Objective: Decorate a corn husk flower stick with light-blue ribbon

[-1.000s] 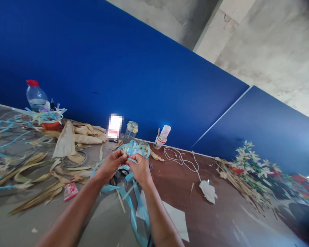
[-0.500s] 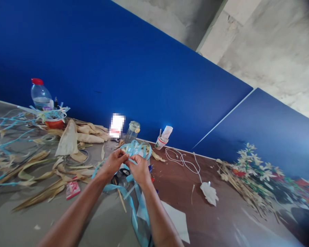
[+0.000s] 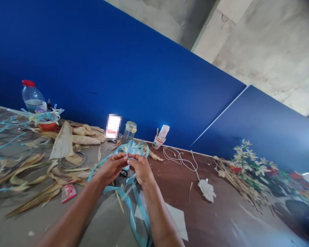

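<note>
My left hand (image 3: 114, 167) and my right hand (image 3: 140, 167) meet fingertip to fingertip above the middle of the table. Both are closed in a pinch on a light blue ribbon (image 3: 132, 145), whose loops rise just beyond the fingers. More of that ribbon trails down between my forearms to the near edge of the view. Behind my wrists, a dark looped object (image 3: 123, 173) is partly covered. A thin stick (image 3: 119, 201) lies on the table beside my left wrist. What exactly sits between the fingertips is too small to see.
Dried corn husks (image 3: 36, 197) and a pink packet (image 3: 68, 193) lie to the left, near a red-capped bottle (image 3: 32, 96). A clear jar (image 3: 129, 131), a paper cup (image 3: 158, 141) and a white cable (image 3: 181, 159) stand or lie along the blue partition (image 3: 144, 85). White flowers (image 3: 247, 157) are at right.
My hands stay pinched together on the ribbon, with the fingers slightly shifted and the right hand turned a little. The view has swung slightly to the right.
</note>
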Available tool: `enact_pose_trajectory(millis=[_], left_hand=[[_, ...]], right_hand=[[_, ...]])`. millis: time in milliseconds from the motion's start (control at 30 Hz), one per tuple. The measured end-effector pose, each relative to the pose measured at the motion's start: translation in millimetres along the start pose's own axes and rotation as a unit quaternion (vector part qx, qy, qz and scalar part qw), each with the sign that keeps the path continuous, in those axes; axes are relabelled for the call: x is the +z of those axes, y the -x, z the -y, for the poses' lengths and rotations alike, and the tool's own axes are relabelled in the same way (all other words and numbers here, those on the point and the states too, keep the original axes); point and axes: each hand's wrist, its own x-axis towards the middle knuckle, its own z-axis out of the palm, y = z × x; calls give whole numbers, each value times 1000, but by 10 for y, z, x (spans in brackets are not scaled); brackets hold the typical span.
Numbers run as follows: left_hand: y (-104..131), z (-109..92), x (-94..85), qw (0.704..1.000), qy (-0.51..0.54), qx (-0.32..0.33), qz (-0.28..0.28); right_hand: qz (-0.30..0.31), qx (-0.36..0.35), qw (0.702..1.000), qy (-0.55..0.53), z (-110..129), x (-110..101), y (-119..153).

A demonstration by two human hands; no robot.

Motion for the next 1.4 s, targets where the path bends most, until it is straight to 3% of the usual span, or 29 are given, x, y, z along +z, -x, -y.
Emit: enact_pose_trajectory(millis=[67,167,333,500,867,1167,1400], left_hand=[[-1,4,-7,1000,-10,7,-8],[-7,9,-15,997,-73,27,-21],[-35,-9,-26,961,-245,98,-83],[-17,-82,0,935,-322,79,-124],[-11,-79,0,948,-295,67,-100],[-58,-20,-14,947,-287,68,-129],[-68,20,-50,957,-262,72,-99]], right_hand=[[-2,1,1000,6,-18,4,-13],[-25,-52,996,74,-51,-8,-36],[-43,-133,966,219,-64,-29,-35],[-27,-160,962,221,-69,-24,-20],[-14,-152,959,238,-38,-102,-47],[-25,-127,959,253,-70,-41,-39],[-32,-129,958,254,-50,-35,-19]])
